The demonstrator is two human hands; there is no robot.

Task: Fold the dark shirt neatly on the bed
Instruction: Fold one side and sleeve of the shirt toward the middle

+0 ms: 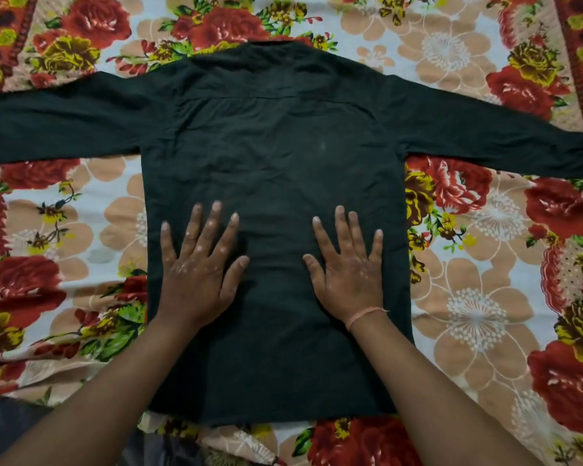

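- The bed (478, 297), under a flowered sheet of red roses and peach blooms, fills the whole frame and gives a soft, yielding base.
- The dark shirt (276, 146) lies back-up across the middle of the frame, collar toward the top edge, hem toward the bottom, and both sleeves stretched out to the left and right edges. No fold is made yet.
- It looks like light, limp woven cloth with faint creases. I would expect it to drape and slide rather than hold a line, so each fold will need pressing flat.
- Good places to take hold seem to be a shoulder seam and the hem corner on the same side, then the cuffs.
- The left hand (196, 264) lies flat on the lower back panel, left of centre, fingers spread wide, gripping nothing.
- The right hand (350, 267) lies the same way right of centre, fingers splayed, palm down on the cloth.
- A thin pink thread (364, 314) circles the right wrist.
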